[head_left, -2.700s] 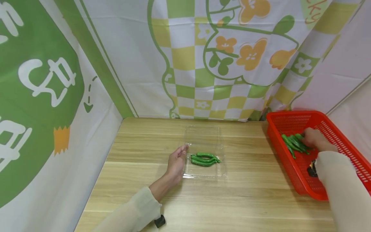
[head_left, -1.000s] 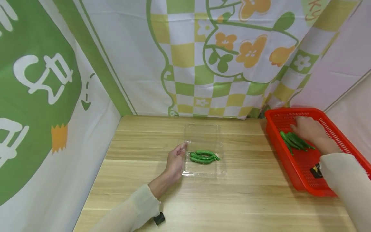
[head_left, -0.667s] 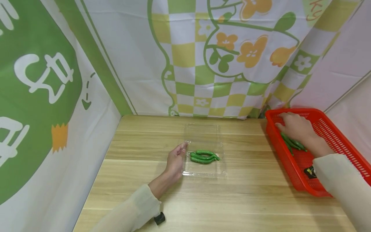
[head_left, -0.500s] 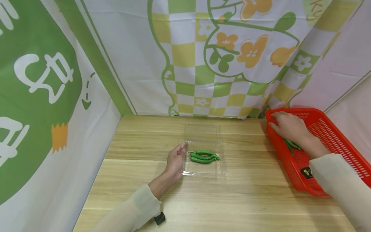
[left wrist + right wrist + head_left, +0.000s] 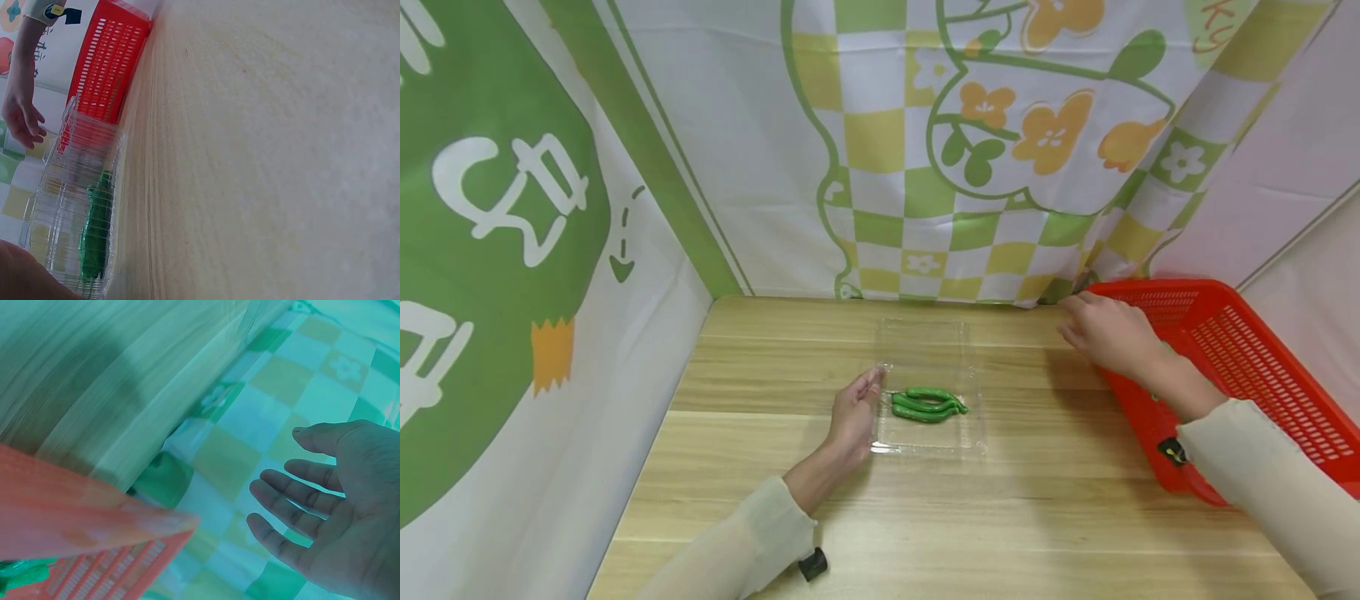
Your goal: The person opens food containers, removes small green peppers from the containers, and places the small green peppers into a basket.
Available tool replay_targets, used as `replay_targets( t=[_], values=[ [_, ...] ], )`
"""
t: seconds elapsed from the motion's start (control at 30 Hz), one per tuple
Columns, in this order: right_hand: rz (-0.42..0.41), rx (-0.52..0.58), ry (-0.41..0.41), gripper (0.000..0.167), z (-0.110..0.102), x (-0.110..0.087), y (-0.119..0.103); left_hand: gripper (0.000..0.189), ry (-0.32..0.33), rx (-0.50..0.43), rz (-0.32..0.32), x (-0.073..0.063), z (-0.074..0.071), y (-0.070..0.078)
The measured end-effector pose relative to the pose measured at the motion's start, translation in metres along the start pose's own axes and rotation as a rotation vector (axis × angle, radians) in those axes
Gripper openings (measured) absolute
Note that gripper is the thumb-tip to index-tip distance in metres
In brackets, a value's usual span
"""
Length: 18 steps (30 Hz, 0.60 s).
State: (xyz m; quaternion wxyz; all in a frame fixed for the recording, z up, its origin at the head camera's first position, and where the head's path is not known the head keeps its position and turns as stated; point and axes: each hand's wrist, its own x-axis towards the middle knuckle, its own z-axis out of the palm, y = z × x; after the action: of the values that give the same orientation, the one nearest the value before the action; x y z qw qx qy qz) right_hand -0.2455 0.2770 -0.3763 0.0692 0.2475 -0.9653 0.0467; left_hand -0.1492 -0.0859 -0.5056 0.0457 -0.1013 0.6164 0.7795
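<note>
A clear plastic clamshell box (image 5: 925, 437) lies with its lid spread back on the table. Three green chili peppers (image 5: 925, 407) lie side by side in it. My left hand (image 5: 852, 421) holds the box by its left side, near the hinge; its fingertips are partly hidden. My right hand (image 5: 1112, 333) hovers over the left rim of the red basket (image 5: 1281, 375). In the right wrist view, the fingers of the right hand (image 5: 331, 506) are spread loosely with nothing in them. More green peppers (image 5: 25, 574) sit in the basket, mostly hidden by the arm in the head view.
The wooden table (image 5: 1000, 517) meets a patterned cloth wall (image 5: 962, 192) at the back. Another cloth wall (image 5: 647, 375) rises at the left. Each sleeve has a small black device (image 5: 812, 565) at the cuff.
My right hand has come away from the peppers in the basket and moved left, across the rim. My left hand, the box and its peppers have stayed in place.
</note>
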Motion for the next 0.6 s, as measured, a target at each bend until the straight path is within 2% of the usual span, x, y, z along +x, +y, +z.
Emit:
replay_targets(
  t=[0.2, 0.6],
  values=[
    [-0.041, -0.012, -0.022, 0.037, 0.003, 0.001, -0.017, 0.047, 0.005, 0.004, -0.001, -0.001, 0.0, 0.0],
    [-0.171, -0.058, 0.021, 0.036, 0.017, 0.004, -0.047, 0.047, 0.01, 0.002, -0.005, -0.001, 0.001, 0.0]
  ],
)
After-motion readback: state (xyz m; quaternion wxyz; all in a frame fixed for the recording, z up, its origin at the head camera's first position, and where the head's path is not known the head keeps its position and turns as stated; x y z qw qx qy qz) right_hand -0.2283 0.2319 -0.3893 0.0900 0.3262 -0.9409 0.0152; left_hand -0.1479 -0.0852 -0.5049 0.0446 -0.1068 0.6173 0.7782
